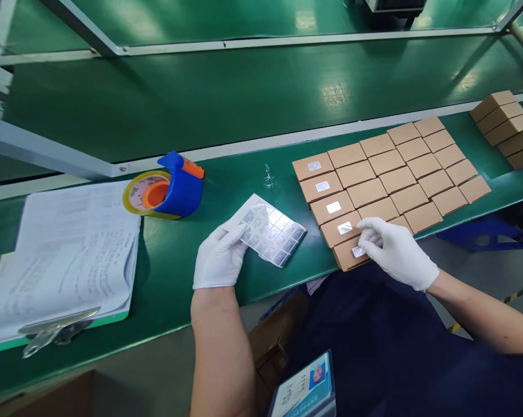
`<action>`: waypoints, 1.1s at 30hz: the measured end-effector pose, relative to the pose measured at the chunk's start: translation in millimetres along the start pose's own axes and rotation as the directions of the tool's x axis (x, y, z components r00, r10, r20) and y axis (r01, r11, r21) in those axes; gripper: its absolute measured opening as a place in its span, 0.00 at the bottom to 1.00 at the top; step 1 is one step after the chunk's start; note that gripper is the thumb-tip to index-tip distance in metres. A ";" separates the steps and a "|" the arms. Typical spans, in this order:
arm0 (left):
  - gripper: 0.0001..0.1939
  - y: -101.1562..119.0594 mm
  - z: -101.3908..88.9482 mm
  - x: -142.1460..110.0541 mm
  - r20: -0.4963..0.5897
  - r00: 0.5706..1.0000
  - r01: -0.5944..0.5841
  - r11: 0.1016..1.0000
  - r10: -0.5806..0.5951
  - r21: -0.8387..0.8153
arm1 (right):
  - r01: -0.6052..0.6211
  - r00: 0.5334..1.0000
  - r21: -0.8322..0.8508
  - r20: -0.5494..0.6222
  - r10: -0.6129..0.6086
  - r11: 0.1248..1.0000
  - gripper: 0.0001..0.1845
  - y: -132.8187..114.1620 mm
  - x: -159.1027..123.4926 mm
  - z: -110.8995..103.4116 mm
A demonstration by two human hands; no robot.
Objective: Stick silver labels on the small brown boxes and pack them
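Note:
My left hand (220, 258), in a white glove, grips the edge of a sheet of small silver-and-white labels (270, 230) above the green bench top (261, 174). Several flat kraft cardboard boxes (391, 179) lie in a tight grid to the right of it. My gloved right hand (394, 252) rests on the near corner of that grid, its pinched fingertips at a small white label (358, 252) on the nearest box (348, 258). White labels sit on the grid's left-hand column of boxes.
A blue tape dispenser (183, 188) with a yellow-edged roll stands beyond my left hand. A clipboard with thick papers (70, 260) lies at the left. More kraft boxes (502, 127) sit in a row at the far right, and a metal rail (287, 142) runs behind.

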State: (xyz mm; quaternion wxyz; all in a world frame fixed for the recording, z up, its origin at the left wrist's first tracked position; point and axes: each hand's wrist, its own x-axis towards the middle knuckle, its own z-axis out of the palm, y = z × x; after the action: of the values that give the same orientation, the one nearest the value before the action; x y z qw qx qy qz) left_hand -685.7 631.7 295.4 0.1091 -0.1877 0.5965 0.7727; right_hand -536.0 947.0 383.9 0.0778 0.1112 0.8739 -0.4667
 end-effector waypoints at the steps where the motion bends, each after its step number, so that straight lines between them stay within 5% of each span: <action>1: 0.19 0.3 0.1 -0.4 0.005 1.000 -0.001 1.000 0.001 0.002 | 0.002 1.000 -0.014 -0.003 -0.002 1.000 0.15 1.1 -0.4 0.6; 8: 0.18 3.3 4.6 -3.6 0.008 1.000 0.010 1.000 -0.010 0.028 | 0.050 0.998 -0.145 -0.036 -0.055 0.988 0.15 -3.7 -2.5 3.1; 14: 0.19 2.8 4.7 -3.7 -0.003 1.000 -0.005 0.999 0.005 0.039 | 0.055 0.991 -0.492 -0.082 -0.109 0.869 0.21 -9.8 -4.8 19.0; 18: 0.16 2.0 4.3 -2.0 -0.027 1.000 0.009 0.999 -0.008 0.044 | -0.021 0.965 -0.597 -0.223 -0.141 0.802 0.28 8.7 -5.3 -3.8; 21: 0.15 3.0 6.4 -1.5 -0.049 0.999 0.016 0.999 -0.014 0.042 | -0.010 0.937 -0.530 -0.302 -0.178 0.848 0.11 27.3 -7.5 -39.1; 25: 0.14 6.5 12.2 -4.1 -0.090 0.996 0.029 0.999 -0.026 0.028 | -0.043 0.989 -0.264 -0.147 0.003 0.963 0.09 32.7 -12.5 -75.9; 28: 0.13 8.0 15.6 -6.0 -0.111 0.994 0.025 0.999 -0.021 0.031 | -0.102 0.994 -0.221 -0.057 0.092 0.970 0.10 28.0 -10.7 -85.0; 33: 0.14 6.7 16.8 -4.5 -0.130 0.991 0.032 0.998 -0.025 0.054 | -0.068 0.997 -0.205 0.004 0.071 0.976 0.09 34.1 1.6 -82.2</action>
State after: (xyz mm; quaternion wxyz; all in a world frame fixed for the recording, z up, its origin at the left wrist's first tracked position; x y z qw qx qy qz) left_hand -687.0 646.3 306.9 0.0866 -0.2426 0.6209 0.7403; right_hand -531.1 1034.0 401.6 0.1100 0.1305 0.9125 -0.3717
